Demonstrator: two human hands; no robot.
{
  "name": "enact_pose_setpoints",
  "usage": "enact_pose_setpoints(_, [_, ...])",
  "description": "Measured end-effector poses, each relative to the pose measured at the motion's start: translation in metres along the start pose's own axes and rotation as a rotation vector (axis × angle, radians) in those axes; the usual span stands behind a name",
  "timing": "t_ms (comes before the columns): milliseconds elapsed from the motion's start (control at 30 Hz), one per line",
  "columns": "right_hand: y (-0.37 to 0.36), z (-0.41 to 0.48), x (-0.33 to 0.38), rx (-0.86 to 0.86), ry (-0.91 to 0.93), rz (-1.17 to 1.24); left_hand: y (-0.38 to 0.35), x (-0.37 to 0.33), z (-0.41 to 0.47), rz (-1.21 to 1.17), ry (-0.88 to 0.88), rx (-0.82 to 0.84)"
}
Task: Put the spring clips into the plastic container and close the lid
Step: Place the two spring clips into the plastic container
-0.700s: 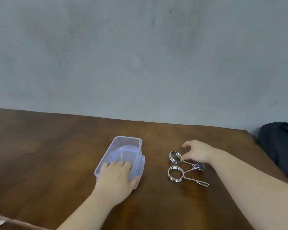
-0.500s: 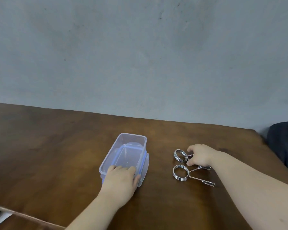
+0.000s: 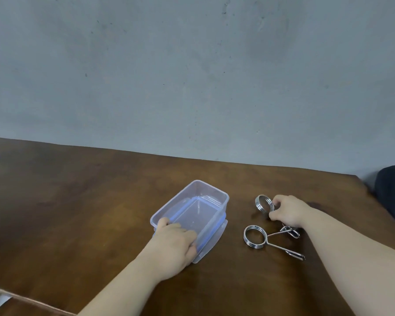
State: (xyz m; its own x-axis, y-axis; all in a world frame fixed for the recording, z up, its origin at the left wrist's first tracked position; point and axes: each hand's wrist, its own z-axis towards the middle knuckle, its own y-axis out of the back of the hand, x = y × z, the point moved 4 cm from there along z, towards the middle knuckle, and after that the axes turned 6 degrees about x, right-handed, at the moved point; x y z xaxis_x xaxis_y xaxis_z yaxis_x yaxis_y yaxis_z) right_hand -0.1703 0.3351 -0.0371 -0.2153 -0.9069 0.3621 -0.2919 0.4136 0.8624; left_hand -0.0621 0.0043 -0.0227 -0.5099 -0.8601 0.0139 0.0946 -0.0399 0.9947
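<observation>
On the brown wooden surface (image 3: 78, 201), the left hand (image 3: 171, 245) gripped the near rim of the open plastic container (image 3: 192, 210), the near spring clip (image 3: 260, 238) lay free beside it, the right hand (image 3: 287, 210) pinched the far spring clip (image 3: 263, 202), and bare wood reached the grey wall (image 3: 192, 76).

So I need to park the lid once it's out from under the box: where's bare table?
Bare wooden table left of the clear plastic container and behind it to the wall. Crowded right: two steel spring clips, right hand.
</observation>
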Motion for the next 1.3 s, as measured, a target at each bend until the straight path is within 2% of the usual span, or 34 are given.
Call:
enact_pose_setpoints(167, [0.022, -0.002, -0.006, -0.209, 0.041, 0.313, 0.001, -0.001, 0.015, -0.044, -0.136, 0.018])
enact_pose_setpoints(333, [0.051, -0.02, 0.028, -0.322, 0.244, 0.317, -0.002, -0.006, 0.03, -0.059, -0.26, 0.007])
enact_pose_setpoints(433, [0.056, -0.046, 0.078, -0.254, 0.453, 0.113, -0.005, -0.011, 0.038, -0.069, -0.298, 0.017])
enact_pose_setpoints(500, [0.044, -0.062, 0.112, -0.124, 0.544, -0.085, -0.007, -0.013, 0.041, -0.066, -0.314, 0.012])
enact_pose_setpoints(600, [0.011, -0.065, 0.137, 0.064, 0.545, -0.328, -0.009, -0.012, 0.043, -0.057, -0.323, 0.005])
enact_pose_setpoints(733, [-0.026, -0.054, 0.144, 0.136, 0.505, -0.516, -0.009, -0.011, 0.042, -0.07, -0.339, -0.006])
enact_pose_setpoints(1133, [-0.053, -0.039, 0.141, 0.163, 0.513, -0.454, -0.015, -0.007, 0.035, -0.195, -0.337, -0.093])
enact_pose_setpoints(1300, [-0.033, -0.049, 0.129, 0.102, 0.53, -0.259, -0.013, -0.008, 0.029, -0.252, -0.303, -0.106])
